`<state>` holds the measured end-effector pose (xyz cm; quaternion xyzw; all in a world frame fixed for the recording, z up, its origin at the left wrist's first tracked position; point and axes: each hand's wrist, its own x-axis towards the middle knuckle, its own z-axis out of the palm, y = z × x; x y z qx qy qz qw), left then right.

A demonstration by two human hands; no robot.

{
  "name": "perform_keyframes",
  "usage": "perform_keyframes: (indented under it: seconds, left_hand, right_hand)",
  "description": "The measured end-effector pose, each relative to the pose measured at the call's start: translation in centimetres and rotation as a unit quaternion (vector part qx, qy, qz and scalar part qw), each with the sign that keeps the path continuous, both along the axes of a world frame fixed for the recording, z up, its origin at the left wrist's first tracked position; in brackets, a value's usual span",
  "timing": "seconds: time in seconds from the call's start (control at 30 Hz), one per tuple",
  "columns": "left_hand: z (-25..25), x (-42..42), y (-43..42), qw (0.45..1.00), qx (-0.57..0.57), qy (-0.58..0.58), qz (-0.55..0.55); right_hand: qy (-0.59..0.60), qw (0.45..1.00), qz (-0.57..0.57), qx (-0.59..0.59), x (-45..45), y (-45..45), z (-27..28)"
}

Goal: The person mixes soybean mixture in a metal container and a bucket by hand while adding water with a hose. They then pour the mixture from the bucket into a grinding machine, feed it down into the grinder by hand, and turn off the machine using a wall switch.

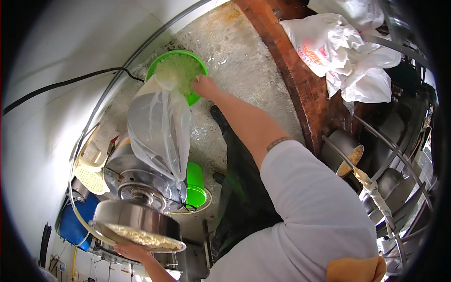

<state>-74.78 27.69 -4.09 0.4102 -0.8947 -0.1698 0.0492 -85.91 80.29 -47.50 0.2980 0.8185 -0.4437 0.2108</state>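
Concrete floor, wall — right hand at basin, left hand at bowl — grips unclear

Round green tub, pale, perhaps wet grains inside; steel pan, pale lumpy mass.

The light is quite strong on the white wall, where a soft glow whitens the lower left part and grey shadows lie higher up. The concrete floor receives a more even light. The white sacks are nearly washed out, and their red print is smeared. Small glints show on the metal pan and the clear plastic. The lower right side is rather dim, with white glare near the edge. The lens bends the grey pipe strongly, and all corners become black.
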Motion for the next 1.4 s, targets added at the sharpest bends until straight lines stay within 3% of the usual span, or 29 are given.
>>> perform_keyframes:
  seconds: [0.03,0.1,0.17,0.23,0.3,0.33,0.4,0.43,0.5,0.67,0.87,0.9,1.0,1.03,1.07,1.1,1.13,1.2,1.23,1.3,1.33,1.37,1.4]
  left_hand:
    - [0.7,-0.6,2.0,0.999,-0.009,-0.038,0.004]
    - [1.0,-1.2,4.0,0.998,-0.043,-0.042,0.021]
    - [0.1,-0.9,3.7,0.994,-0.096,-0.050,0.023]
    - [0.0,-0.5,2.7,0.988,-0.136,-0.069,-0.014]
    - [-0.1,-0.4,2.3,0.982,-0.164,-0.086,-0.039]
    - [0.1,-0.2,2.1,0.979,-0.176,-0.092,-0.046]
    - [0.2,-0.1,1.9,0.974,-0.194,-0.100,-0.061]
    - [0.2,0.0,1.8,0.972,-0.199,-0.107,-0.067]
    - [0.3,0.0,1.5,0.968,-0.209,-0.115,-0.078]
    - [0.6,0.1,0.8,0.959,-0.227,-0.134,-0.109]
    - [0.9,1.2,-1.9,0.935,-0.255,-0.155,-0.194]
    - [0.8,2.0,-3.3,0.907,-0.293,-0.169,-0.251]
    - [0.9,4.3,-7.5,0.751,-0.446,-0.205,-0.442]
    - [0.5,2.6,-4.2,0.895,-0.287,-0.199,-0.278]
    - [0.0,0.9,-0.7,0.975,-0.161,-0.134,-0.079]
    - [0.3,0.5,-0.1,0.985,-0.128,-0.104,-0.053]
    - [0.4,0.0,0.8,0.993,-0.093,-0.073,-0.026]
    - [0.3,-0.2,2.3,1.000,-0.018,-0.020,-0.011]
    - [-0.3,0.5,-0.1,0.992,-0.076,-0.085,-0.063]
    - [0.9,0.2,0.9,0.994,-0.036,-0.084,-0.055]
    - [1.8,-1.1,4.2,0.998,0.064,-0.016,0.003]
    - [1.0,-0.5,1.0,0.941,-0.172,-0.249,-0.149]
    - [-0.3,0.9,-2.4,0.758,-0.381,-0.454,-0.272]
  right_hand:
    - [0.009,0.995,0.090,0.031,-1.6,-0.2,-5.6]
    - [0.042,0.986,0.147,0.060,-3.9,-1.4,-8.9]
    - [0.024,0.994,0.097,0.037,-8.6,-1.9,-6.6]
    - [-0.019,0.996,0.083,0.005,-12.5,-3.7,-7.9]
    - [0.029,0.977,0.212,0.002,-15.0,-5.5,-8.8]
    - [0.027,0.977,0.213,-0.002,-15.5,-7.4,-11.1]
    - [-0.023,0.912,0.372,0.170,-15.8,-11.0,-16.1]
    - [-0.024,0.912,0.373,0.169,-14.9,-11.0,-16.3]
    - [-0.038,0.846,0.481,0.228,-11.6,-10.4,-15.5]
    - [-0.031,0.888,0.431,0.157,-6.2,-7.9,-15.8]
    - [-0.027,0.973,0.229,-0.028,-3.2,-6.0,-11.9]
    - [-0.015,0.981,0.188,-0.042,-2.6,-5.4,-11.3]
    - [0.181,0.978,0.035,0.100,1.2,-4.0,-13.1]
    - [0.185,0.977,0.034,0.104,1.0,-2.9,-11.0]
    - [0.117,0.988,0.063,0.084,0.6,-1.7,-7.7]
    - [0.046,0.993,0.092,0.062,0.7,-0.8,-5.1]
    - [0.052,0.992,0.092,0.066,1.0,-0.1,-3.3]
    - [0.085,0.947,0.252,0.183,1.9,1.2,0.1]
    - [0.093,0.943,0.257,0.188,2.6,2.0,2.1]
    - [0.159,0.954,0.223,0.119,4.5,3.1,7.2]
    - [0.182,0.962,0.190,0.070,5.3,3.5,10.2]
    - [0.186,0.968,0.167,0.026,5.4,3.2,14.2]
    - [0.189,0.971,0.143,-0.017,5.4,2.8,18.6]
